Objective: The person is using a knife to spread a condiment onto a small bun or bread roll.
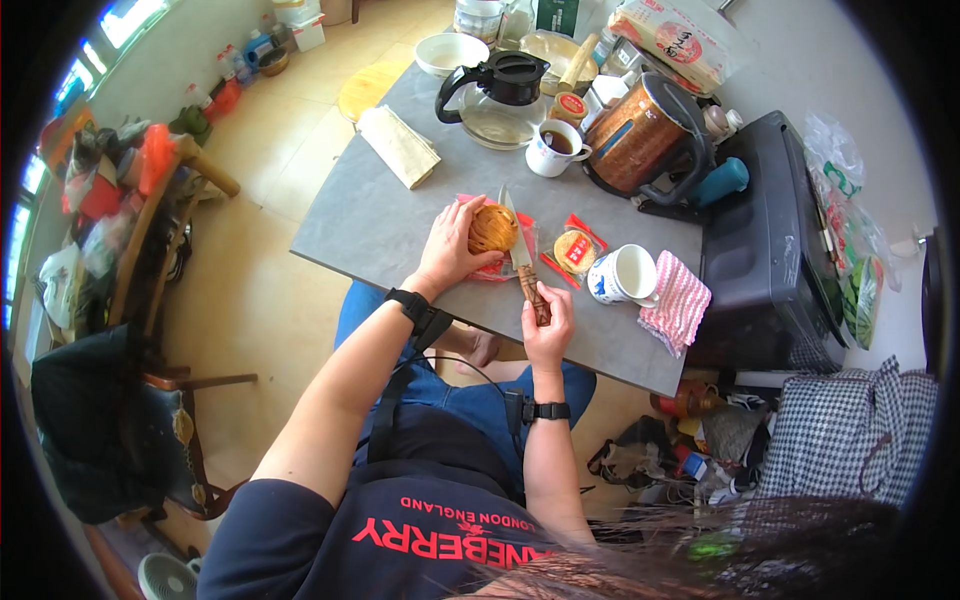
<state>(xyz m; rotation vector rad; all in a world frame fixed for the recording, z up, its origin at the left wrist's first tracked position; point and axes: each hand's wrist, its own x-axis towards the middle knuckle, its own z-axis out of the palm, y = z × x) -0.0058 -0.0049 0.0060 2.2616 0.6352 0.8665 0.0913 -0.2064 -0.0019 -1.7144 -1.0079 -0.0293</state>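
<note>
Between the thumb and fingers of my left hand (451,244) sits a round golden-brown pastry (493,228). Under it lies an opened red and clear plastic wrapper (529,234). My right hand (547,326) grips the patterned brown handle of a knife (529,289). Its blade points away from me along the pastry's right side; whether it touches the pastry I cannot tell. Right of the knife, a second round pastry (571,252) with sesame-like specks rests in a red and clear wrapper. Close by stands a white mug (624,274) with blue decoration.
On the grey table (352,217) are a folded beige cloth (399,146), a glass coffee pot (499,112), a cup of dark liquid (553,148) and a brown electric kettle (637,139). A pink-and-white cloth (676,300) lies at the right edge, beside a dark appliance (757,255).
</note>
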